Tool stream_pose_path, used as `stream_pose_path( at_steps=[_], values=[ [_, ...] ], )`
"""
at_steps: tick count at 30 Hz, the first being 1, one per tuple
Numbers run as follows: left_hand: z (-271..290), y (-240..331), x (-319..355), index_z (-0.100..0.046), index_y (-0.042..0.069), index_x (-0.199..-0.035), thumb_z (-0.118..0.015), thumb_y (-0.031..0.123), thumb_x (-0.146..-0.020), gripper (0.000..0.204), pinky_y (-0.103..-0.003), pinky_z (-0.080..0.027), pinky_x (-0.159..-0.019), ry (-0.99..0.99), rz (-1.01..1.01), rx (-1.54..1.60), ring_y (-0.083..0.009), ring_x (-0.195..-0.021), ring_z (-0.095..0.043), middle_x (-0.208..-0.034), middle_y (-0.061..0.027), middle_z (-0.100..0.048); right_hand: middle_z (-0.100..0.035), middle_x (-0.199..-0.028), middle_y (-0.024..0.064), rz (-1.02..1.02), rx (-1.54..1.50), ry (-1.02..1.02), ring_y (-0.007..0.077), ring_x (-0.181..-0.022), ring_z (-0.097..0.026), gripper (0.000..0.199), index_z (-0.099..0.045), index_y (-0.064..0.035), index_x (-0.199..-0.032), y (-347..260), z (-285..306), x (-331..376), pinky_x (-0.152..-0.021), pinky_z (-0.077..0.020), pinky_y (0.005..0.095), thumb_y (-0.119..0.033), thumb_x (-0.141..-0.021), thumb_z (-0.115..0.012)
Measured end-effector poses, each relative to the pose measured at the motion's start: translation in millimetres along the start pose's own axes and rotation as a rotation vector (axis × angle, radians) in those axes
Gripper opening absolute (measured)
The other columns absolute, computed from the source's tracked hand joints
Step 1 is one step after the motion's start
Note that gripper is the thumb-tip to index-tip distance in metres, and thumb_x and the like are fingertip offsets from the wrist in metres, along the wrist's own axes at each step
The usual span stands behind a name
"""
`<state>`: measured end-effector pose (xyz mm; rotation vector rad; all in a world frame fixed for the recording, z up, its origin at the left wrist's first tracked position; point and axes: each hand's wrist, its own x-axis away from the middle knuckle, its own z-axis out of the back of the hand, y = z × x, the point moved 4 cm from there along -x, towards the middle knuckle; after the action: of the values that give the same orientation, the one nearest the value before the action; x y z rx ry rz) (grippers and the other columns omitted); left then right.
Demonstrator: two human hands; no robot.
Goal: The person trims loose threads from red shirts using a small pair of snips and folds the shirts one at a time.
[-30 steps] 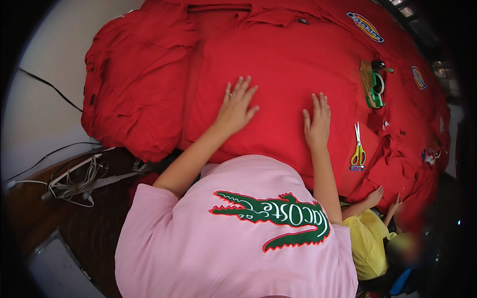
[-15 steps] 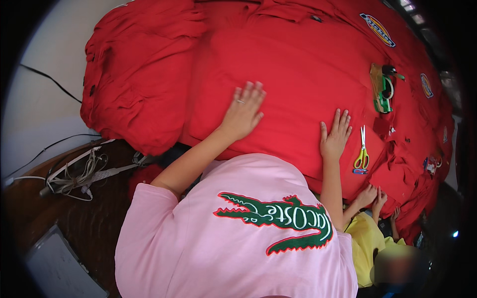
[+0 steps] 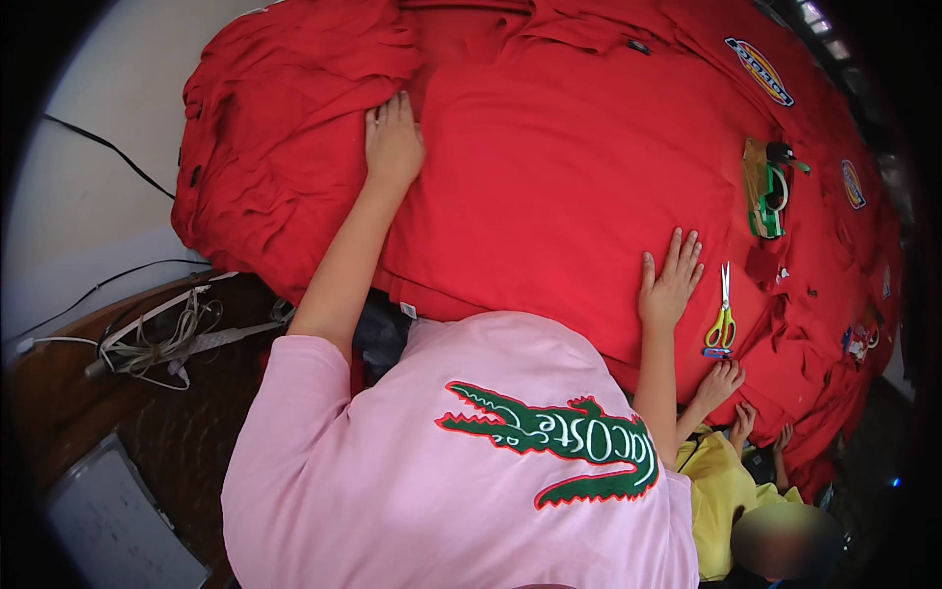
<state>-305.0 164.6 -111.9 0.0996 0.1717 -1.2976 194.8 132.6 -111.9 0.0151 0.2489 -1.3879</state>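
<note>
A red garment [image 3: 549, 187], probably a shirt, lies spread fairly flat in front of me. At its left side my left hand [image 3: 394, 145] rests with fingers stretched forward, where the garment meets a heap of rumpled red clothes [image 3: 285, 128]. My right hand [image 3: 669, 285] lies flat on the garment's right part, fingers apart. Just right of it are scissors [image 3: 723, 316] with yellow handles, blades pointing away from me. A small white tag [image 3: 407, 310] shows at the garment's near edge. Neither hand grips anything that I can see.
Farther right lies a green tape dispenser [image 3: 767, 191] on more red clothes. A co-worker in a yellow top [image 3: 721, 491] has hands on the cloth at the right. To the left, a power strip with coiled cables [image 3: 162, 339] rests on brown wood.
My left hand has moved left and away from me, from the garment's middle to its left side. The right hand stays flat in nearly the same place. A co-worker's hand shifted slightly.
</note>
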Motion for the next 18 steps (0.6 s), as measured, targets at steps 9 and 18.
stream_pose_path(
  at_steps=[9, 18],
  values=[
    [17.4, 186.3, 119.0, -0.045, 0.011, -0.155, -0.061, 0.032, -0.1, 0.061, -0.051, -0.024, -0.126, -0.16, -0.934, 0.368, -0.0355, -0.155, -0.028, -0.167, -0.0135, -0.032, -0.024, -0.171, 0.0155, 0.01, 0.009, 0.0, 0.0362, -0.157, -0.024, 0.071, -0.032, -0.0149, -0.163, 3.3, -1.2, 0.3, -0.125, -0.0192, 0.0558, -0.046, -0.103, -0.055],
    [-10.5, -3.2, -62.1, -0.055, 0.009, -0.146, -0.055, 0.038, -0.1, 0.055, -0.056, -0.027, -0.122, 0.015, -0.081, -0.41, -0.0289, -0.151, -0.036, -0.156, -0.0146, -0.049, -0.032, -0.167, 0.0159, 0.148, 0.006, -0.032, 0.0351, -0.155, -0.028, 0.06, -0.04, -0.0132, -0.159, 15.1, 14.3, -24.7, -0.124, -0.0237, 0.0549, -0.029, -0.103, -0.057]
  ],
)
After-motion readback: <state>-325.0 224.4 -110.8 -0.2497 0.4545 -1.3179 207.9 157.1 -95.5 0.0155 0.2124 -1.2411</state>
